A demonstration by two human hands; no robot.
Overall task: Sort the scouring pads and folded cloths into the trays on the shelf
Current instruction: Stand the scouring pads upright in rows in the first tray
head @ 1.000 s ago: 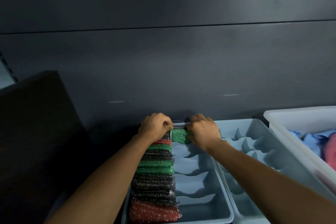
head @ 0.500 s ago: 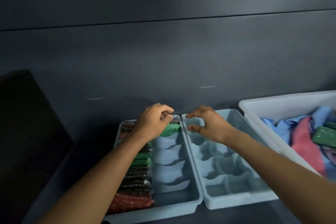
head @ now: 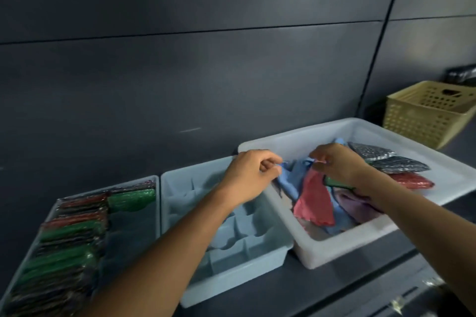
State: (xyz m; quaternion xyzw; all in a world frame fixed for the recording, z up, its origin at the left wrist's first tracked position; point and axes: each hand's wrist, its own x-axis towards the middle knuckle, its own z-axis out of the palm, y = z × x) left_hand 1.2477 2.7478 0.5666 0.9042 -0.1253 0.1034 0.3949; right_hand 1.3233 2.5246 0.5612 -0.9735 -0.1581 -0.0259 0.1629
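Item: blue cloth (head: 290, 180), in white bin (head: 334, 249) at 3 o'clock of divided tray (head: 231, 280); likely soft, light, floppy; left hand (head: 251, 175) and right hand (head: 340, 165) each pinched its top edge.

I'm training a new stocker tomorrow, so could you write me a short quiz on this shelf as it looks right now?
1. True or false: the middle tray holds scouring pads.
2. What does the left hand pinch? A) a blue cloth B) a red pad C) the yellow basket
3. Fill in: the lone pad in the right column of the left tray is ___ in colour.

Key: 1 false; 2 A; 3 green.
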